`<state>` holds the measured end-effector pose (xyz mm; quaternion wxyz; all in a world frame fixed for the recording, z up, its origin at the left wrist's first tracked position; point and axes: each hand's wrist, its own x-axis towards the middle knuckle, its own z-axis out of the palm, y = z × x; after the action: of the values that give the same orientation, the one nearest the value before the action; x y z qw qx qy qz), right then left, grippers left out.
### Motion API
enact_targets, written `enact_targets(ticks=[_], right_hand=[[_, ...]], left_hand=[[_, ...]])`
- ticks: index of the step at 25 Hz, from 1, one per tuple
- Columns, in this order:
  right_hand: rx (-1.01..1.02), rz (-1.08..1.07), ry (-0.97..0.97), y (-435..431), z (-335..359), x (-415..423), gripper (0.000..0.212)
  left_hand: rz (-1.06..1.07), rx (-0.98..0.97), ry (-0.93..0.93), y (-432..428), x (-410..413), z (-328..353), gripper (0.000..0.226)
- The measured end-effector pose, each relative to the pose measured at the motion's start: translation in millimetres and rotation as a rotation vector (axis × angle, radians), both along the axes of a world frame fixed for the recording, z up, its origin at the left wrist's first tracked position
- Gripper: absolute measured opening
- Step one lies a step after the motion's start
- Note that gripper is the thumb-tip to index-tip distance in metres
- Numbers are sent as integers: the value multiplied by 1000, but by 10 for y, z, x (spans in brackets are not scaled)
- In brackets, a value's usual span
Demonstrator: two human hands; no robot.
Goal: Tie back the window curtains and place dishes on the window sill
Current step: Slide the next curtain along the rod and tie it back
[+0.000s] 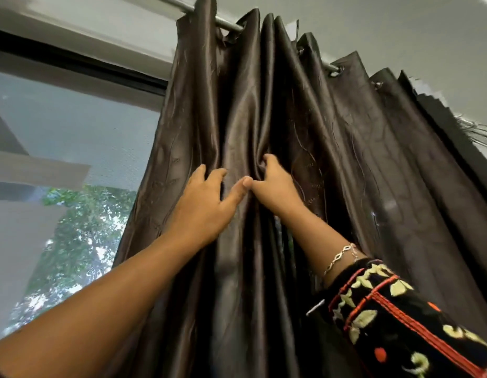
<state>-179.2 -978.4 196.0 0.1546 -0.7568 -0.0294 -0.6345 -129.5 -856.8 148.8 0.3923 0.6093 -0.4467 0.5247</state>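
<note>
Two hands are working on one dark brown, shiny curtain [346, 159] in the head view, the only view here. The curtain is hanging from one metal rod [228, 24] that is running across the top. It is gathering into many deep upright folds on the right side of the window [73, 126], leaving the glass on the left uncovered. Two metal rings [335, 73] are showing plainly in the top hem where the rod is passing through; further rings are too small or too hidden to count.

The left hand [207, 203] is reaching up on a bare arm. Its fingers are curling into a fold of the cloth and gripping it, while its thumb is lying straight across the fabric, its tip touching the right hand. The right hand [275, 186] is sitting just beside it at about the same height. Its fingers are hooking into the neighbouring fold and pinching the cloth, so the fingertips are disappearing inside the pleat.

One silver chain bracelet [338, 259] is hanging on the right wrist, just above one black sleeve [400, 317] stitched with pale leaves and red lines. Through the glass, one leafy tree [81, 241] is showing beyond a pale wall.
</note>
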Motion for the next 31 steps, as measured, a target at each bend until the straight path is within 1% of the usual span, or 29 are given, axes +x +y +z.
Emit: enact_targets(ticks=[1, 2, 3, 4, 5, 6, 7, 8, 9, 10, 11, 12, 13, 14, 15, 16, 17, 20, 23, 25, 26, 27, 28, 29, 31], right_hand=[[-29, 159, 48, 55, 30, 65, 59], [-26, 314, 99, 112, 62, 93, 57], [-3, 459, 150, 148, 94, 85, 56], [23, 587, 203, 142, 123, 48, 55], [32, 672, 251, 120, 129, -5, 54], [5, 676, 273, 80, 118, -64, 51], [-77, 557, 245, 31, 89, -147, 49], [-182, 338, 143, -38, 65, -223, 47], [-266, 117, -33, -133, 38, -304, 44], [-303, -52, -231, -221, 13, -384, 41], [-286, -157, -386, -295, -13, -467, 38], [-218, -228, -481, -381, -23, -532, 36], [-119, -291, -496, -470, -27, -574, 35], [-8, -334, -425, -561, -31, -604, 37], [79, -321, -306, -628, -37, -610, 38], [117, -251, -190, -657, -40, -600, 39], [111, -153, -106, -656, -36, -563, 37], [4, 173, -27, -531, -7, -363, 32], [-29, 611, 112, -323, -28, -212, 25], [-27, 833, 193, -247, -49, -197, 27], [-35, 914, 231, -245, -59, -208, 29], [-52, 966, 258, -261, -74, -217, 29], [-82, 965, 249, -304, -81, -212, 25], [-123, 889, 168, -371, -73, -200, 22], [-189, 552, -169, -552, -28, -171, 22]], left_hand=[[-48, -1, 44, -45, 1, 9, 96], [-75, -11, 63, -75, 14, 12, 98], [-87, -25, 61, -94, 33, 7, 90], [-80, -44, 43, -114, 54, 1, 74], [-50, -75, 9, -120, 87, -7, 59], [3, -116, -27, -119, 120, -13, 49], [56, -162, -52, -122, 156, -14, 46], [89, -205, -65, -131, 182, -19, 47], [107, -236, -75, -154, 182, -25, 51], [111, -259, -82, -174, 173, -29, 54], [114, -274, -92, -192, 148, -40, 56], [123, -279, -109, -207, 123, -47, 61], [140, -275, -129, -220, 93, -59, 67], [173, -264, -150, -237, 51, -74, 75], [212, -245, -166, -254, 8, -88, 83], [253, -220, -180, -274, -35, -101, 90], [288, -193, -190, -301, -79, -112, 95], [345, -146, -212, -395, -172, -121, 104], [445, -134, -224, -459, -201, -103, 112], [507, -124, -246, -468, -187, -100, 112], [522, -116, -248, -458, -170, -98, 107], [536, -113, -244, -443, -150, -92, 99], [558, -115, -245, -425, -128, -85, 88], [599, -115, -248, -415, -107, -75, 79], [721, -89, -253, -419, -66, -55, 65]])
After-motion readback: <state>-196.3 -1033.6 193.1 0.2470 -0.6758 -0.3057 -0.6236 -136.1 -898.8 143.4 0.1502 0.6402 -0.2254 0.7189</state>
